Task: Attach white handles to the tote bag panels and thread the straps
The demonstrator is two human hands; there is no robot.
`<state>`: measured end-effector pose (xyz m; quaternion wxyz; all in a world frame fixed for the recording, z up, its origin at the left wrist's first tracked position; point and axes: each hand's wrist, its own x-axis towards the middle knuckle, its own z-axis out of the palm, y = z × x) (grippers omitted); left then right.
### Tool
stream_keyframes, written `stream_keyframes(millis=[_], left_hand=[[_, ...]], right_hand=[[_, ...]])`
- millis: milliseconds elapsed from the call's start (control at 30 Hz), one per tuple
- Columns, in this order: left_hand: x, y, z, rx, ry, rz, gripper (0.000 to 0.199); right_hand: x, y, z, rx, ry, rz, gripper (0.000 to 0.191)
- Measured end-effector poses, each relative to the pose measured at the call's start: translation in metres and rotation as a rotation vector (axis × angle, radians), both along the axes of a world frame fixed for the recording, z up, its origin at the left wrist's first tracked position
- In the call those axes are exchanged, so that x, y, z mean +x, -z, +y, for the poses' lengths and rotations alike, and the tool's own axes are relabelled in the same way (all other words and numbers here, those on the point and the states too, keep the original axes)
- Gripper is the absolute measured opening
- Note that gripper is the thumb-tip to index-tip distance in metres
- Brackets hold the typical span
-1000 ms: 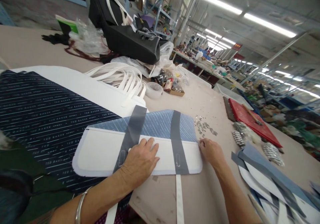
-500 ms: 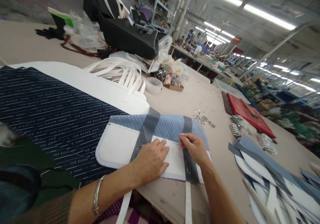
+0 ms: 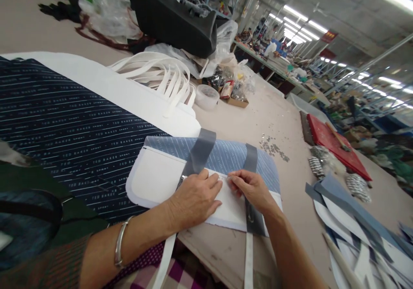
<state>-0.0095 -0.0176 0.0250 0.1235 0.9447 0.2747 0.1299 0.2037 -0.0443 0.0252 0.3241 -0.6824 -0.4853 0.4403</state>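
Observation:
A white panel with a pale grey border lies on blue striped fabric on the cutting table, crossed by grey straps. My left hand rests flat on the panel, fingers apart and holding nothing. Close beside it, my right hand pinches at the panel's upper edge with its fingertips. A small thin item may lie between them, too small to tell. White strap ends hang past the table's near edge. Navy printed fabric lies to the left of the panel, partly under white sheeting.
Looped white strips, a tape roll and scattered metal pieces lie ahead. A black bag and plastic wrap sit beyond. To the right are a red board and stacked cut pieces. Long workbenches stretch into the distance.
The panel has shifted right across the table. My right hand has moved in from the panel's right corner to its upper edge, next to my left hand.

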Motion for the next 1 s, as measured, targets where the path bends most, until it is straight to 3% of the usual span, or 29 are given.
stream_keyframes(millis=[200,300,433,533,767,1000], left_hand=[[-0.002,0.003,0.003,-0.025,0.026,-0.035,0.033],[-0.003,0.006,0.003,-0.043,0.02,-0.059,0.037],[-0.003,0.009,0.001,-0.068,0.01,-0.084,0.034],[-0.003,0.009,0.001,-0.069,0.017,-0.087,0.03],[-0.004,0.007,0.003,-0.063,0.021,-0.077,0.019],[-0.003,0.006,0.003,-0.049,0.009,-0.062,0.018]], right_hand=[[-0.017,-0.007,0.0,0.216,-0.203,-0.501,0.023],[-0.024,-0.009,-0.003,0.347,-0.326,-0.634,0.022],[-0.027,-0.008,-0.005,0.396,-0.459,-0.806,0.023],[-0.026,-0.009,-0.002,0.358,-0.432,-0.758,0.02],[-0.023,-0.012,0.009,0.086,-0.272,-0.523,0.011],[-0.024,-0.011,0.004,0.188,-0.249,-0.506,0.014]])
